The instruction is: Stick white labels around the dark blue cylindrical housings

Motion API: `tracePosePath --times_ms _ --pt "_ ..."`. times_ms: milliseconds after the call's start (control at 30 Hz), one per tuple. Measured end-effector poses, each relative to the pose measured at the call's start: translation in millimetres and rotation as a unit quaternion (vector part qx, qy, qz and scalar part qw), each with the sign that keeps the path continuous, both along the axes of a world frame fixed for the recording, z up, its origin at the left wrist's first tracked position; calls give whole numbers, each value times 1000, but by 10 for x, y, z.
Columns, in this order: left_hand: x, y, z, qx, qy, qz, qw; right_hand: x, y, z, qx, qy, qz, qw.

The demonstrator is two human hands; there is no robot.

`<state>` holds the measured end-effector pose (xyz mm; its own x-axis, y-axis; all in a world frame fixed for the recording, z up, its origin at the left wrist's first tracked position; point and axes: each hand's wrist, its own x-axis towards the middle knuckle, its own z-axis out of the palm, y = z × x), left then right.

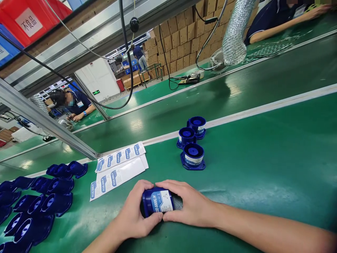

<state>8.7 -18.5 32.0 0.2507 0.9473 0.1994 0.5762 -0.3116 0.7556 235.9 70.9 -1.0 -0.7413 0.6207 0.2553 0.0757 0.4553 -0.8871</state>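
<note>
toward me and to the right of the label sheets (pixel 121 173), both halves of my grip are closed around one blue cup (pixel 158 202): the left hand (pixel 137 213) has its left end, the right hand (pixel 191 203) its right, thumbs along the near side, fingers over the far side. the cup lies tipped on its side, its long axis running roughly crosswise from hand to hand, so neither hand is clearly nearer; its printed label (pixel 165 202) faces up at me, set toward the right hand. whether it touches the table (pixel 250 168) below, i cannot tell. right of the label sheets stand three labelled cups (pixel 193 154); left of them sit rows of dark cups (pixel 56 203), on which i make out no label.
</note>
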Motion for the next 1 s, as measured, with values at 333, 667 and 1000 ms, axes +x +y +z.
tracePosePath --times_ms 333,667,1000 --pt "32 47 34 63 -21 -27 997 35 35 96 25 52 27 998" --pt "59 51 3 92 -43 -20 995 45 -4 172 -56 68 28 996" --pt "114 59 -11 110 -70 -30 991 94 -9 97 -65 48 26 996"
